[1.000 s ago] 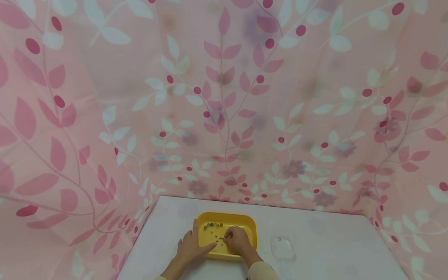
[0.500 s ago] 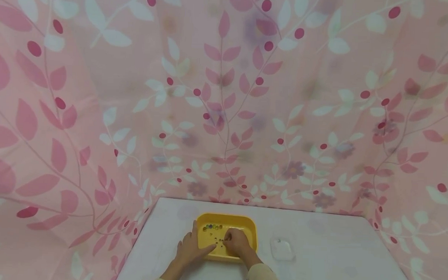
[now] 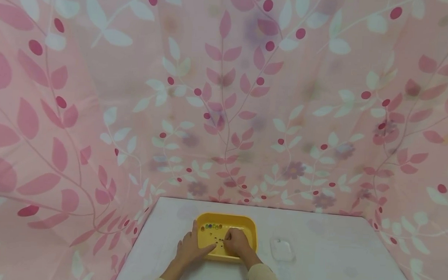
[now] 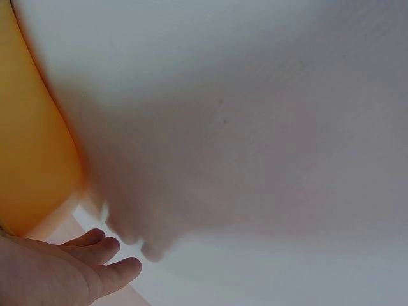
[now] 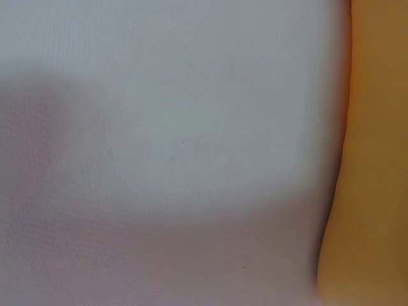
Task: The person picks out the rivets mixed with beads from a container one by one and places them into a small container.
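A yellow tray (image 3: 228,216) stands on the white table, with several glassy marbles (image 3: 210,226) along its far left inside. Several tiny dark pieces (image 3: 216,242) lie scattered near its middle. My left hand (image 3: 190,246) rests at the tray's left side, fingers extended along the outside and thumb reaching over the near rim. In the left wrist view, its fingers (image 4: 121,274) are beside the tray's outer wall. Inside the tray, my right hand (image 3: 238,242) has its fingers curled down beside the tiny pieces. Whether it pinches one is too small to make out. The right wrist view misses this hand.
A small clear plastic container (image 3: 282,249) sits on the table (image 3: 327,250) to the right of the tray, with a tiny object near its far edge. Pink leaf-patterned curtain (image 3: 228,115) hangs behind the table and on both sides.
The leftmost marble in the tray has shifted slightly left, apart from the others. Both hands stay in almost the same place.
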Demonstrator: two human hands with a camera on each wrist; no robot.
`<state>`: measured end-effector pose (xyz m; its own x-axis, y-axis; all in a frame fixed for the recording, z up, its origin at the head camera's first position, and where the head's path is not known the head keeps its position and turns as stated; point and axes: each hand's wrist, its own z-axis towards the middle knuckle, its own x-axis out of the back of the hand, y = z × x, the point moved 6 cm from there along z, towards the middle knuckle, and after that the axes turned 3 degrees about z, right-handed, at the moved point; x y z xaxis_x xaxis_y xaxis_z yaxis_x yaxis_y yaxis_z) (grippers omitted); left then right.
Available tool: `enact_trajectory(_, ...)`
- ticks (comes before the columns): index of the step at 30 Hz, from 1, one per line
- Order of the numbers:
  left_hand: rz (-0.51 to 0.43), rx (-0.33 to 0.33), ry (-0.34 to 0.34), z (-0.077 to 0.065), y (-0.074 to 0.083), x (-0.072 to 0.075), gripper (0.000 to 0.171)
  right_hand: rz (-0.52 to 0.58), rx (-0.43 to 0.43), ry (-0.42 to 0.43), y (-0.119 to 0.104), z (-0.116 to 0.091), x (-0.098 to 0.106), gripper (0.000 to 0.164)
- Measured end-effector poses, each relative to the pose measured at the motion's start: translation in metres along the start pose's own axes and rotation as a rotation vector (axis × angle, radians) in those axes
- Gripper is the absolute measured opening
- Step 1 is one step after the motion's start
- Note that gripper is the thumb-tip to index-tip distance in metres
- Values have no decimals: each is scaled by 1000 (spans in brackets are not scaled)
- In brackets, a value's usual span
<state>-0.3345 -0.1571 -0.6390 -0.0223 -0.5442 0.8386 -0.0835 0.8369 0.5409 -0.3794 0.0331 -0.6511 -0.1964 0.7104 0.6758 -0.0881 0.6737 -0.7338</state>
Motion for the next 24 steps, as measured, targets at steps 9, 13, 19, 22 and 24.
enact_trajectory(9,10,7,-3,2,-3,-3,125,16,-4,6,-1,0,2,9)
enact_trajectory(13,8,15,-10,1,-2,-2,126,21,16,-12,-1,0,0,5)
enact_trajectory(19,13,-6,15,-2,1,1,124,35,40,-13,-1,0,-2,7)
enact_trajectory(22,14,-10,20,-3,1,2,123,37,51,-4,-2,-1,-1,7)
enact_trajectory(24,7,-4,12,-2,0,1,124,34,57,-1,-2,-2,-1,7)
